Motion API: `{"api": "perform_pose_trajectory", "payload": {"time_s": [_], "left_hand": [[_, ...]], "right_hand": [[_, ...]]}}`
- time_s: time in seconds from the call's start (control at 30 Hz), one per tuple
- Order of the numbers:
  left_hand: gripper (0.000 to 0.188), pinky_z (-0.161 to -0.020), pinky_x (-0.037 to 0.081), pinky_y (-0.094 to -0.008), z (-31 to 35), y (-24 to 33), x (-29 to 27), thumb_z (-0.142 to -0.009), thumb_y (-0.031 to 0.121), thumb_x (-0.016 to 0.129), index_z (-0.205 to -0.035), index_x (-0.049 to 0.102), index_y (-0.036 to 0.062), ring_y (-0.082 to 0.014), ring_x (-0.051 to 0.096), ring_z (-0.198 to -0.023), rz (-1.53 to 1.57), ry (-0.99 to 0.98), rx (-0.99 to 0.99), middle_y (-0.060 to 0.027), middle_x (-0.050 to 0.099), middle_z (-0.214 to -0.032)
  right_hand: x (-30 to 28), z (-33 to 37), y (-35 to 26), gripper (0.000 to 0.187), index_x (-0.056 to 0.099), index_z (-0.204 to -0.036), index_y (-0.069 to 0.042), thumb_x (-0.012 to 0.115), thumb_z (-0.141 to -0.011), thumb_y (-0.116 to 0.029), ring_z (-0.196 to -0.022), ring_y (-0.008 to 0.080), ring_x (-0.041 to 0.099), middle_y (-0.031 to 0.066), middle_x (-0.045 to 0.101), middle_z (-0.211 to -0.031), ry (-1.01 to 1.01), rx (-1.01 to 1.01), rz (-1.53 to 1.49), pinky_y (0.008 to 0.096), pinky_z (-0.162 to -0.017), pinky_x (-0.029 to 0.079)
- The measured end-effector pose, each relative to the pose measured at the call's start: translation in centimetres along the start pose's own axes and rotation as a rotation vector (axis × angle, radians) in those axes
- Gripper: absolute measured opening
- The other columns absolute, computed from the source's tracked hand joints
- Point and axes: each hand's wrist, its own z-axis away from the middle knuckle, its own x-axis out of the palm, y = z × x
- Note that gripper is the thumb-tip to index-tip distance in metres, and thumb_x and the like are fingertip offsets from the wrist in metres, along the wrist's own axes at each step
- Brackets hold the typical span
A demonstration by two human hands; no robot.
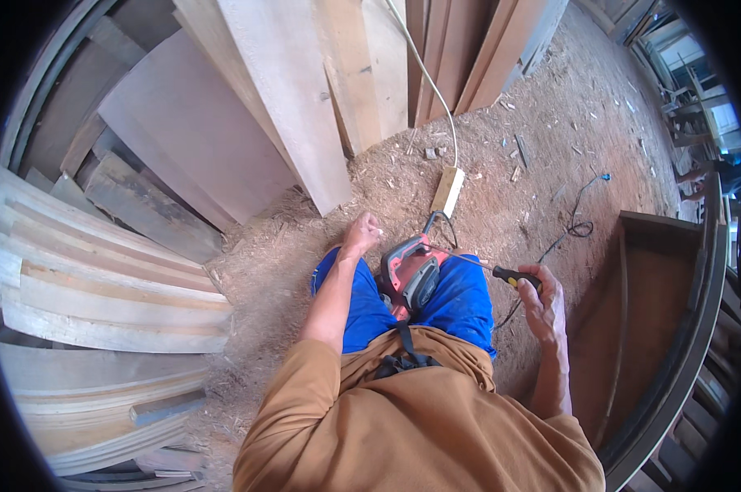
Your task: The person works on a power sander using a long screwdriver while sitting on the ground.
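A red and grey power tool [410, 273] rests between my knees, against my blue trousers. My right hand [542, 307] grips a screwdriver [514, 278] by its black and yellow handle; the thin shaft reaches left to the top of the tool. My left hand [362, 232] is closed in a fist just left of the tool, above my left knee, and what it holds, if anything, is hidden. The tool's black cord loops up toward a pale wooden socket block [448, 191] on the sawdust floor.
Wide timber boards [296, 107] lean ahead and stacked planks [100, 287] lie at the left. A dark wooden frame [657, 303] stands at the right. A white cable [426, 74] runs up from the block. A thin black cord [579, 225] lies on the sawdust.
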Motion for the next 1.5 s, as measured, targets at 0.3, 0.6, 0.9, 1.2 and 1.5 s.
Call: {"api": "perform_pose_trajectory", "payload": {"time_s": [0.3, 0.6, 0.9, 1.2, 1.5], "left_hand": [[0.014, -0.079, 0.058, -0.0381, 0.6, -2.2, 0.2, -0.092, 0.013, 0.074, -0.104, 0.071, 0.0063, -0.0219, 0.074, -0.085, 0.373, 0.293, 0.035, -0.0112, 0.076, -0.090], [0.014, -0.085, 0.059, -0.0433, 0.9, -0.7, -0.7, -0.089, 0.016, 0.073, -0.099, 0.073, 0.0060, -0.0309, 0.075, -0.090, 0.145, 0.236, 0.007, -0.0152, 0.078, -0.095], [0.013, -0.085, 0.057, -0.0477, -0.1, -0.3, -0.2, -0.087, 0.017, 0.066, -0.092, 0.072, 0.0069, -0.0372, 0.074, -0.092, -0.028, 0.140, -0.070, -0.0185, 0.076, -0.091], [0.013, -0.083, 0.057, -0.0498, -1.9, -1.8, 0.5, -0.085, 0.017, 0.063, -0.088, 0.073, 0.0089, -0.0430, 0.072, -0.091, -0.195, 0.104, -0.060, -0.0227, 0.074, -0.093], [0.014, -0.084, 0.057, -0.0451, -2.0, -2.4, 0.5, -0.082, 0.019, 0.066, -0.088, 0.075, 0.0103, -0.0372, 0.073, -0.091, -0.254, 0.057, -0.078, -0.0192, 0.075, -0.091]], "right_hand": [[1.0, 2.9, 1.1, 0.026, 0.066, -0.117, -0.003, 0.062, -0.097, -0.019, -0.077, 0.0089, 0.056, 0.0022, 0.066, -0.086, 0.034, 0.000, -0.055, 0.0279, -0.070, 0.046], [0.9, 5.6, 2.2, 0.029, 0.067, -0.118, -0.002, 0.062, -0.096, -0.020, -0.085, 0.0206, 0.067, 0.0125, 0.072, -0.091, 0.106, 0.071, -0.123, 0.0367, -0.080, 0.052], [-1.2, 5.3, 3.7, 0.029, 0.067, -0.118, -0.001, 0.062, -0.097, -0.020, -0.083, 0.0198, 0.066, 0.0119, 0.072, -0.091, 0.102, 0.116, -0.158, 0.0360, -0.078, 0.052], [-1.7, 3.7, 4.0, 0.027, 0.067, -0.115, -0.003, 0.063, -0.097, -0.022, -0.085, 0.0209, 0.065, 0.0107, 0.071, -0.091, 0.029, 0.163, -0.178, 0.0369, -0.080, 0.051], [-1.6, 2.7, 4.4, 0.026, 0.066, -0.114, -0.003, 0.063, -0.097, -0.022, -0.086, 0.0207, 0.064, 0.0100, 0.070, -0.090, -0.003, 0.184, -0.225, 0.0381, -0.081, 0.051]]}}
